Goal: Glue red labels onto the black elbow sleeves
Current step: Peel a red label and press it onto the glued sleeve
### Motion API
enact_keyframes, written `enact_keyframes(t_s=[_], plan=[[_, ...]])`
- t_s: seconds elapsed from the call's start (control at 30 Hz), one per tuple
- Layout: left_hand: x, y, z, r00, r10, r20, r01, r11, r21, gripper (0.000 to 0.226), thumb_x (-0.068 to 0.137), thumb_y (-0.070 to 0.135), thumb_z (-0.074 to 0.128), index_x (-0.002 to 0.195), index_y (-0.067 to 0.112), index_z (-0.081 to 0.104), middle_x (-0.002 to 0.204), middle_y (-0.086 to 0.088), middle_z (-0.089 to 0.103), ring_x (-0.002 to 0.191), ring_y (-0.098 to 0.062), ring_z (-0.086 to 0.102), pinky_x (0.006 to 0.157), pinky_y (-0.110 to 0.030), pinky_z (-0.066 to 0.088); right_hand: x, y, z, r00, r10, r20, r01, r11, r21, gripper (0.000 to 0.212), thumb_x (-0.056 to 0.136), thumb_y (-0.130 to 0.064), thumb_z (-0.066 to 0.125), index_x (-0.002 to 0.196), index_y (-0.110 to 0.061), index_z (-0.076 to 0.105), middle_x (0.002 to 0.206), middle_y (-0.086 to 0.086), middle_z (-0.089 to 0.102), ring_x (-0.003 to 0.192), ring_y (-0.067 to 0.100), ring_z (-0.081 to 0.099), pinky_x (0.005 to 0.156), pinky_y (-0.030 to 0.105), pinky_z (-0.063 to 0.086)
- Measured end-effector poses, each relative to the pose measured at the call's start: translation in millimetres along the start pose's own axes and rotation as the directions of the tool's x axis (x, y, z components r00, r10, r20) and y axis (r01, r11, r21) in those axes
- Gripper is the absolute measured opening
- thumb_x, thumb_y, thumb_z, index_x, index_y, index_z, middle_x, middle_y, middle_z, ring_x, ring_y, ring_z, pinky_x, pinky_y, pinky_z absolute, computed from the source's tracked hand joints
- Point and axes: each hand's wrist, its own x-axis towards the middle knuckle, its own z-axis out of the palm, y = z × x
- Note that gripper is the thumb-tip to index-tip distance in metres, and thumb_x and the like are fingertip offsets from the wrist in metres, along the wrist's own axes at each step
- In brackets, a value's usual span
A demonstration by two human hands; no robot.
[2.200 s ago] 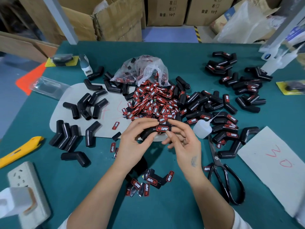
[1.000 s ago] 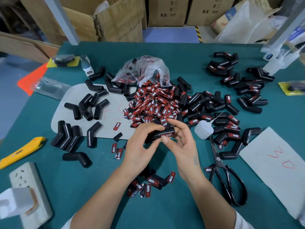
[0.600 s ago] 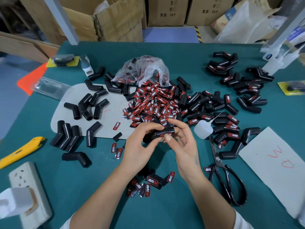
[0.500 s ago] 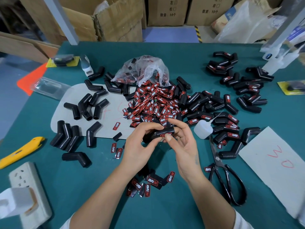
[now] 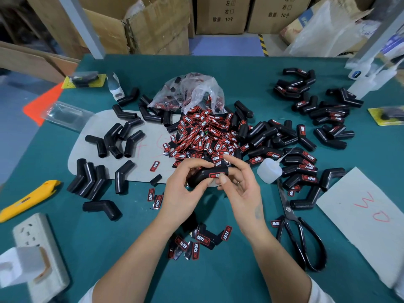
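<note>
The table (image 5: 229, 276) is teal. Black elbow sleeves (image 5: 113, 138) lie at left. The label pile (image 5: 203, 132) is red and black with white lettering. A yellow utility knife (image 5: 26, 201) sits near left; black-handled scissors (image 5: 306, 243) sit right.

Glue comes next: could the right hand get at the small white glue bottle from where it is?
Probably yes. The glue bottle stands just beside the right hand with bare table between, but that hand is pinching the sleeve and must let go first.
</note>
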Motion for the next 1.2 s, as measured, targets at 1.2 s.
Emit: enact_keyframes(t_s=[1.2], plan=[[3, 2, -3, 0.996, 0.078, 0.031, -0.08, 0.995, 0.066, 0.014, 0.096, 0.018, 0.067, 0.11, 0.018, 0.072, 0.116, 0.005, 0.068, 0.116, -0.022, 0.065, 0.103, -0.03, 0.047, 3, 0, -4, 0.999, -0.041, 0.032, 0.04, 0.999, 0.029, 0.03, 0.103, -0.002, 0.062, 0.128, -0.016, 0.058, 0.105, 0.01, 0.075, 0.095, 0.026, 0.075, 0.087, 0.028, 0.056]])
